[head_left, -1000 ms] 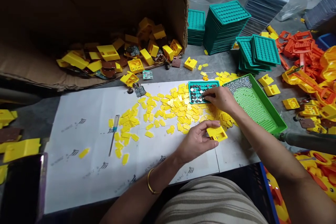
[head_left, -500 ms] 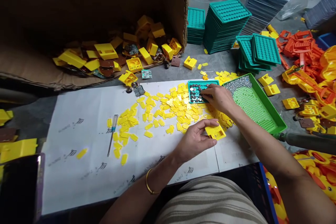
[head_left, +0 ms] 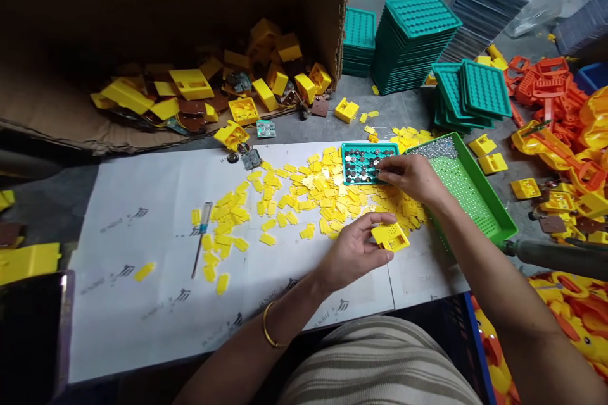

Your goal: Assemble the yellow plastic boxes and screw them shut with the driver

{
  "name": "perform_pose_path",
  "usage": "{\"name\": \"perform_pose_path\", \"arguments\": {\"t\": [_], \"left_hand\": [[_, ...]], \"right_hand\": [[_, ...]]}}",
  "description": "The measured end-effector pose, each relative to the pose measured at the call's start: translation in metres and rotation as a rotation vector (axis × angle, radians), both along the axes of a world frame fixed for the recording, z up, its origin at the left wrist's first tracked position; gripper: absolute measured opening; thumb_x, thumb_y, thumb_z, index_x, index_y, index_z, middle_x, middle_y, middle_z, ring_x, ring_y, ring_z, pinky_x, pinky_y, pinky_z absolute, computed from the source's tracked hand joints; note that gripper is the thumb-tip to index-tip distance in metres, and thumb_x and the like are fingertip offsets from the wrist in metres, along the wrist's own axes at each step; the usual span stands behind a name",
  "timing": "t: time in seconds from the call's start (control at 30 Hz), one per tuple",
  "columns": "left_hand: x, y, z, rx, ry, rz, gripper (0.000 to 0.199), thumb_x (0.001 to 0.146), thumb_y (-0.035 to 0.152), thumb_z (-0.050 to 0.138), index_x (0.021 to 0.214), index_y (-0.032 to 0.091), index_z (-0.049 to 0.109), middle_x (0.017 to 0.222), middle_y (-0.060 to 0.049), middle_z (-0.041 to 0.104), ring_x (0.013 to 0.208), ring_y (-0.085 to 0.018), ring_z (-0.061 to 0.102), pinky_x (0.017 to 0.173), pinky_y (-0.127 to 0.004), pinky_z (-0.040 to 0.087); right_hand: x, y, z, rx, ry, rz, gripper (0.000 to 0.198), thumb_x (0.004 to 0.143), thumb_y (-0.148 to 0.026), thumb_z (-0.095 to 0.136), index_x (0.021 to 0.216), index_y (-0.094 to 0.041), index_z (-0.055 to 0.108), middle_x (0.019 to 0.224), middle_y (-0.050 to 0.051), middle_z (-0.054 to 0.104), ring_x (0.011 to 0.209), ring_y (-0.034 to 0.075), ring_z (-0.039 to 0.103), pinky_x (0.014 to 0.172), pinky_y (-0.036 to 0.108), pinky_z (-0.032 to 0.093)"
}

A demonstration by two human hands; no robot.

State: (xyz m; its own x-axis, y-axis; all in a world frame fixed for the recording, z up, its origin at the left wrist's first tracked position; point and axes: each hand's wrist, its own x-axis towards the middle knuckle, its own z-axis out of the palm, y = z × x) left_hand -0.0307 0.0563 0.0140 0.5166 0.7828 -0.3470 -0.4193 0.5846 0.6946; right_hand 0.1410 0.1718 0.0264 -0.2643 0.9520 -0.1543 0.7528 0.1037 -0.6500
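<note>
L hand [head_left: 355, 247] grips yellow casing [head_left: 393, 238] btwn thumb & fingers. R hand [head_left: 418, 178] pinched; can't tell if on a disc. Just L of it, teal tray [head_left: 370, 145] w/ round discs [head_left: 362, 171]. Just R, green basket [head_left: 470, 196] w/ silver bits [head_left: 437, 149] at far end. Cardboard box [head_left: 327, 6], well beyond L hand, has yellow housings [head_left: 192, 84]. Vs 0.5 s ago, R fingertips sit nearer tray's R end.
</note>
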Motion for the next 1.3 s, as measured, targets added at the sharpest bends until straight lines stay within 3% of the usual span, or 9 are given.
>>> {"name": "perform_pose_path", "arguments": {"t": [0.2,0.33,0.53,0.67,0.77,0.87,0.97,1.13,1.3], "left_hand": [[0.0,0.001,0.001,0.007,0.003,0.019,0.038,0.063,0.007,0.073,0.098,0.019,0.065,0.132,-0.008,0.056,0.103,-0.018,0.061,0.09,-0.03,0.047],[-0.001,0.001,0.0,0.019,0.003,0.023,0.039,0.064,0.008,0.073,0.101,0.02,0.064,0.129,-0.008,0.057,0.102,-0.018,0.061,0.088,-0.03,0.047],[0.001,0.003,-0.003,-0.023,0.007,0.076,0.058,0.062,0.009,0.076,0.116,0.021,0.058,0.121,-0.007,0.059,0.1,-0.017,0.06,0.086,-0.03,0.047],[0.0,0.007,-0.004,-0.151,-0.006,0.153,0.066,0.06,0.009,0.077,0.122,0.02,0.057,0.128,-0.007,0.057,0.105,-0.017,0.058,0.093,-0.031,0.044],[-0.001,0.009,-0.005,-0.222,-0.03,0.206,0.058,0.059,0.008,0.078,0.113,0.019,0.059,0.115,-0.005,0.064,0.102,-0.015,0.059,0.092,-0.03,0.043],[-0.001,0.008,-0.007,-0.269,-0.016,0.271,0.054,0.059,0.008,0.078,0.104,0.021,0.053,0.094,0.001,0.066,0.087,-0.012,0.061,0.081,-0.027,0.045],[0.0,0.008,-0.007,-0.298,-0.019,0.318,0.054,0.061,0.01,0.077,0.105,0.022,0.048,0.087,0.003,0.064,0.078,-0.01,0.061,0.079,-0.028,0.045],[0.002,0.008,-0.003,-0.263,-0.062,0.323,0.045,0.067,0.014,0.072,0.109,0.02,0.055,0.1,0.0,0.063,0.088,-0.012,0.061,0.09,-0.031,0.045],[0.005,0.003,-0.004,-0.144,0.016,0.395,0.038,0.071,0.017,0.069,0.106,0.022,0.055,0.098,0.0,0.062,0.09,-0.011,0.058,0.088,-0.027,0.045]], "right_hand": [[-0.016,0.004,0.002,-0.024,-0.162,0.145,0.02,0.08,-0.02,0.066,0.098,-0.024,0.075,0.094,0.002,0.075,0.084,0.019,0.068,0.078,0.033,0.049],[-0.02,0.005,0.004,-0.017,-0.236,0.183,0.016,0.08,-0.021,0.067,0.092,-0.024,0.076,0.093,0.001,0.076,0.085,0.02,0.068,0.077,0.032,0.047],[-0.021,0.008,0.003,0.006,-0.256,0.217,0.013,0.079,-0.019,0.063,0.084,-0.023,0.074,0.083,-0.001,0.073,0.074,0.017,0.063,0.067,0.03,0.042],[-0.01,-0.004,0.012,0.003,-0.017,0.132,0.009,0.079,-0.021,0.063,0.081,-0.019,0.072,0.081,0.001,0.072,0.071,0.015,0.062,0.064,0.028,0.044],[-0.003,-0.031,0.025,0.036,0.232,-0.003,0.013,0.08,-0.029,0.066,0.085,-0.019,0.072,0.085,0.003,0.072,0.076,0.016,0.065,0.063,0.027,0.048],[-0.002,-0.063,0.033,0.107,0.282,-0.01,0.014,0.083,-0.031,0.066,0.092,-0.021,0.071,0.085,0.003,0.071,0.076,0.016,0.065,0.06,0.026,0.049],[-0.007,-0.086,0.033,0.208,0.2,0.075,0.012,0.087,-0.028,0.064,0.096,-0.022,0.068,0.085,0.003,0.069,0.075,0.015,0.063,0.058,0.025,0.048],[-0.017,-0.097,0.023,0.376,-0.07,0.18,0.016,0.093,-0.024,0.054,0.097,-0.019,0.068,0.084,0.006,0.067,0.076,0.017,0.062,0.064,0.028,0.047],[-0.025,-0.103,0.015,0.487,-0.308,0.144,0.023,0.096,-0.025,0.048,0.098,-0.02,0.071,0.081,0.006,0.069,0.075,0.018,0.062,0.063,0.028,0.045]]}}
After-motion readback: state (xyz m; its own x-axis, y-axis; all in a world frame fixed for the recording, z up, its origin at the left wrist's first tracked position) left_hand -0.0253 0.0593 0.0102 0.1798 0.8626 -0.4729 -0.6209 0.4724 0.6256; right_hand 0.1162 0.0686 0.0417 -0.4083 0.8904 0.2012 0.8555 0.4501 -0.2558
